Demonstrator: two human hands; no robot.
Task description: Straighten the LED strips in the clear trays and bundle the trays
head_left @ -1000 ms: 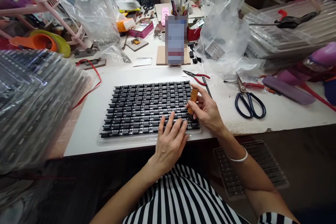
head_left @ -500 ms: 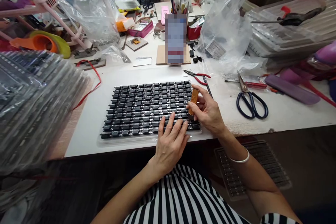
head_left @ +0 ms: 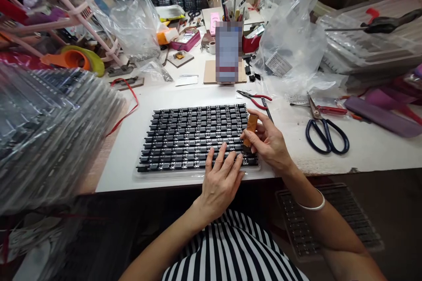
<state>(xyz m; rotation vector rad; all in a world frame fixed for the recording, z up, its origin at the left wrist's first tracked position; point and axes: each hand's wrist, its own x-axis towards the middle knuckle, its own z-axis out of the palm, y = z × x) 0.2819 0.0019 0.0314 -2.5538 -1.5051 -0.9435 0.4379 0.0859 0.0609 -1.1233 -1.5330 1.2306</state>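
Observation:
Rows of small black circuit boards [head_left: 194,136] lie side by side in a clear plastic tray [head_left: 174,174] on the white work surface. My left hand [head_left: 221,175] rests flat on the front rows near the right, fingers stretched and slightly spread. Between the thumb and fingers of my right hand [head_left: 268,142] is a flat orange-brown strip-like piece [head_left: 251,129], held upright at the tray's right end. Its lower end is dark and meets the boards there; whether it presses on them I cannot tell.
Red-handled pliers [head_left: 253,96] lie behind the tray, dark-handled scissors [head_left: 326,134] to the right. A tall stack of clear trays [head_left: 59,140] stands at the left beside a red ribbon [head_left: 132,114]. A phone [head_left: 227,52] and plastic bags [head_left: 286,48] are at the back.
The whole view has shifted, so the scene sits a little further right. Both hands keep nearly the same places on the tray, and the orange-brown piece remains in my right hand.

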